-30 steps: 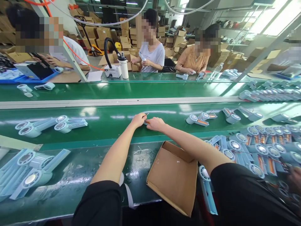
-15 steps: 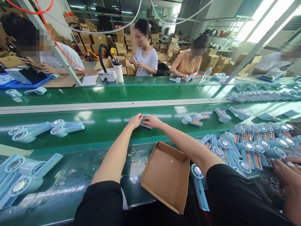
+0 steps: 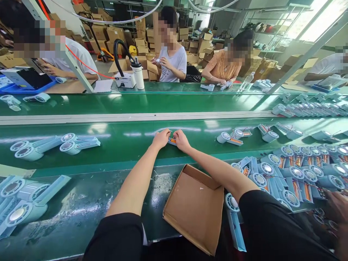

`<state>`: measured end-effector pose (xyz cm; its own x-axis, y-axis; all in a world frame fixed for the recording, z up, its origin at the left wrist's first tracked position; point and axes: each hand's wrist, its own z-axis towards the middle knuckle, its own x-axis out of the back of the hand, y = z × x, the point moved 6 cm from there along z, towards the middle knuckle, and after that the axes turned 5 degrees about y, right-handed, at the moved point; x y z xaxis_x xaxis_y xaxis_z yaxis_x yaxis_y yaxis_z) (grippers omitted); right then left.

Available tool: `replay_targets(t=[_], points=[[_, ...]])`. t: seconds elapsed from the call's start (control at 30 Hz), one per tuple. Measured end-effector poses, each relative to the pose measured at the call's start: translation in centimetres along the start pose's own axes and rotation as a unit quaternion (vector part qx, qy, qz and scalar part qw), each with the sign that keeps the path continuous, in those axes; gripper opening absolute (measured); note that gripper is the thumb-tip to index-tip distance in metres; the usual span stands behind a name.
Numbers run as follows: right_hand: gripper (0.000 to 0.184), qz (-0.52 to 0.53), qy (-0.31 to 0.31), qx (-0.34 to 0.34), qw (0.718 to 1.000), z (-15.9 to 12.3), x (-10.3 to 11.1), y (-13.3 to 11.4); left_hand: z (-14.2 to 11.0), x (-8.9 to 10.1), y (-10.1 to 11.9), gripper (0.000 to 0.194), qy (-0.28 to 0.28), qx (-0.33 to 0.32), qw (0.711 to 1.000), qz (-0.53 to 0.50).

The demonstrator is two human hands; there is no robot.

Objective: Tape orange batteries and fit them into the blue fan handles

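Note:
Over the green conveyor belt, a light-blue plastic housing (image 3: 172, 141) with an orange strip inside shows between my two hands; most of it is covered by fingers. My left hand (image 3: 162, 139) is closed at its left end, fingertips pinched near its top. My right hand (image 3: 181, 140) is closed on the right end, knuckles up. What exactly the fingertips pinch is too small to tell. Nearest on the right along the belt lie similar housings with round heads and straight handles (image 3: 230, 138). Below my right forearm sits a shallow cardboard box (image 3: 194, 214).
Piled housings (image 3: 288, 174) cover the right bench, where another person's blurred hand (image 3: 338, 206) reaches in. More housings (image 3: 25, 206) lie at the near left, and others (image 3: 70, 144) on the belt. Across the line, several people work behind a white bottle (image 3: 138, 75) and metal posts.
My view has shifted slightly. My right hand has turned more upright, and the orange strip inside the housing now shows. The other person's hand at the right has moved lower and blurred.

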<state>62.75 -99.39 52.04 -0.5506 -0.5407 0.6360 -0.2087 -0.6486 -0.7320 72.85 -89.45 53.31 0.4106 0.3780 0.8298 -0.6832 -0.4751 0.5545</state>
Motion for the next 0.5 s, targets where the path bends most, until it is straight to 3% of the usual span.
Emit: replay_targets(t=[0.27, 0.37, 0.5], points=[[0.019, 0.059, -0.111, -0.022, 0.992, 1.5, 1.4, 1.4, 0.6, -0.8, 0.5, 0.037, -0.005, -0.011, 1.000, 0.000], [0.033, 0.064, -0.123, -0.024, 0.990, 1.5, 1.8, 1.6, 0.7, -1.0, 0.7, 0.036, -0.006, -0.010, 1.000, 0.002], [0.027, 0.039, -0.120, -0.038, 0.991, 1.7, 1.9, 1.7, 0.7, -1.2, 1.1, 0.036, -0.010, -0.012, 1.000, 0.001]])
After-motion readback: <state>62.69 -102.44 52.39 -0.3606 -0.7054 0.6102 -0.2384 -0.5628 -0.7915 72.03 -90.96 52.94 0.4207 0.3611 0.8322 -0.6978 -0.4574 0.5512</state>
